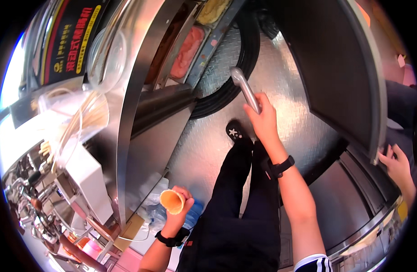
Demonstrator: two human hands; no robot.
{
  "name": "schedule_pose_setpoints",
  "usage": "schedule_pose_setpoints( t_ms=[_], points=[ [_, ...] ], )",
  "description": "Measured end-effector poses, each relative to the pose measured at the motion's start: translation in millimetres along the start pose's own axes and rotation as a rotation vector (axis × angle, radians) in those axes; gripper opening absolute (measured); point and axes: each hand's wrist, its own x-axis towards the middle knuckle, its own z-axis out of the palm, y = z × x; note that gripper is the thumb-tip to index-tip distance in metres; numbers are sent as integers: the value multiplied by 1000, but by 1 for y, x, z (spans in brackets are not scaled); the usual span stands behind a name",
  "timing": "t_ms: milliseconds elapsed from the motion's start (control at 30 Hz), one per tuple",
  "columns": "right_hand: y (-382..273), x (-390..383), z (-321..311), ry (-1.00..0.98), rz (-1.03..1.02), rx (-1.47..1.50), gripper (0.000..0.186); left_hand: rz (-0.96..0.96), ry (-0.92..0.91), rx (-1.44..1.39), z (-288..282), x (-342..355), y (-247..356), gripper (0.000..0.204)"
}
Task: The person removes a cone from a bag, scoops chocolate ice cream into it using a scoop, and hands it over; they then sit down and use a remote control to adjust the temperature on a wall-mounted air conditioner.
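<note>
At the lower middle, my left hand (186,206) is closed around an empty waffle cone (172,202), its open mouth facing up. My right hand (264,120) grips the handle of a metal ice cream scoop (248,93), whose rounded head points up and away over the floor. No ice cream shows on the scoop's visible side. Up and left of the scoop, metal tubs sit in a steel counter: pink ice cream (188,51), a pale yellow one (213,11) and a dark brown one (167,45), partly hidden by the counter edge.
A large dark panel (340,63) stands at the right, with another person's hand (395,164) on its edge. Black hose (249,50) curves across the tread-plate floor (204,154). Wooden sticks (88,111) stand on the left counter. Plastic bottles (193,216) lie beside my left hand.
</note>
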Motion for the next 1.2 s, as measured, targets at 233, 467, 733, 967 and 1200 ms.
schedule_pose_setpoints(
  t_ms=[233,467,733,967,1200],
  points=[
    [-101,178,29,67,-782,-387,32,-33,116,110,44,130,-46,25],
    [-166,255,107,-120,-1170,-1098,19,156,210,23,55,218,-55,19],
    [-177,306,167,-268,-1253,-1320,17,337,334,94,35,297,-55,40],
    [-194,319,159,-420,-1122,-1224,17,572,541,68,46,298,-44,32],
    [-206,313,148,-643,-832,-963,17,796,620,246,44,333,-57,37]
  ],
)
